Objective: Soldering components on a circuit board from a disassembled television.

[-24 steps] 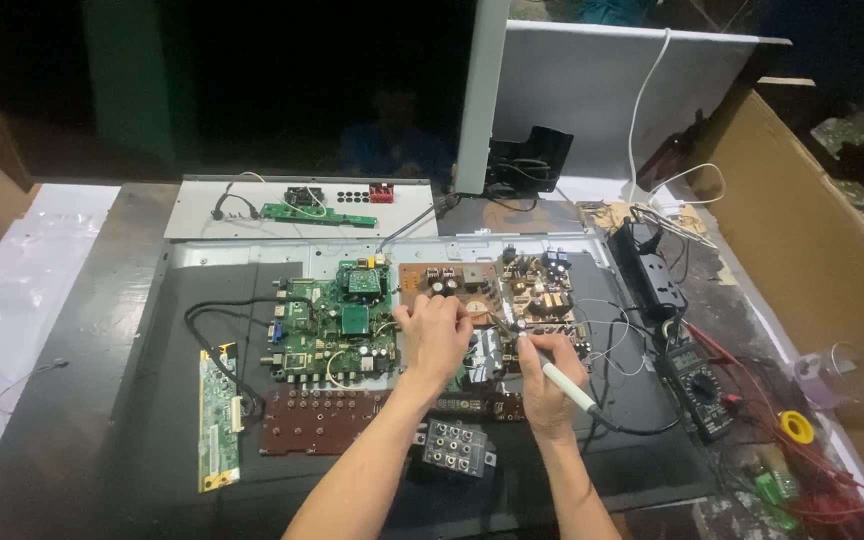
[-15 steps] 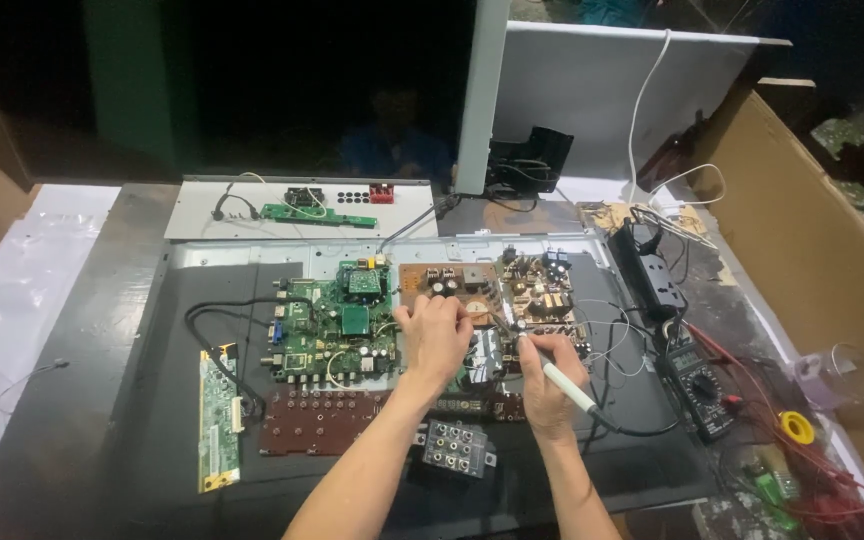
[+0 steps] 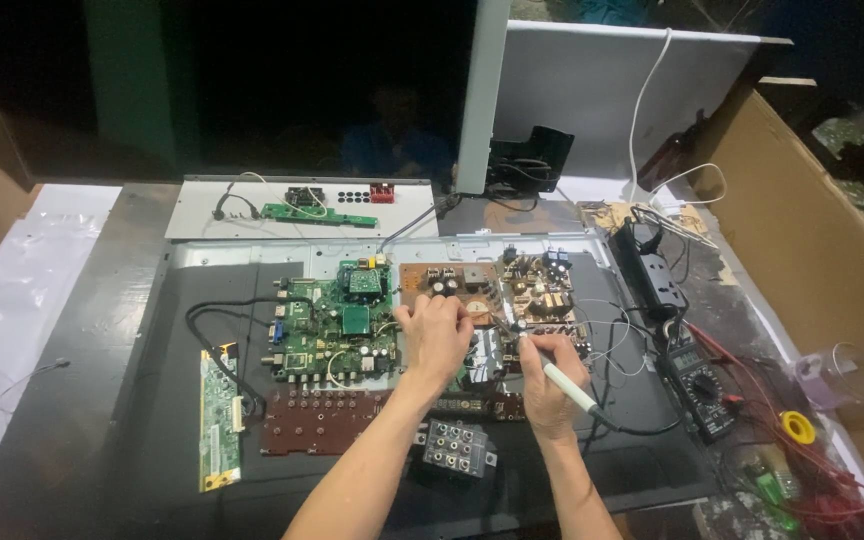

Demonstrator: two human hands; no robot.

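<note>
My left hand point(image 3: 436, 335) rests palm down on the brown power board point(image 3: 472, 285), fingers curled near its dark capacitors. My right hand point(image 3: 549, 375) grips a white pen-shaped soldering iron point(image 3: 569, 386) with its tip down on the same board, just right of my left hand. A black cord runs from the iron toward the right. A green main board point(image 3: 337, 325) lies directly left of my left hand, all on the grey back of a flat panel point(image 3: 152, 400).
A narrow green strip board point(image 3: 219, 420) and a dark red board point(image 3: 317, 420) lie lower left, a grey connector block point(image 3: 458, 448) near my forearms. A multimeter point(image 3: 697, 385), black power strip point(image 3: 652, 280), yellow tape roll point(image 3: 799, 427), clear cup point(image 3: 842, 378) and cardboard wall point(image 3: 822, 250) crowd the right.
</note>
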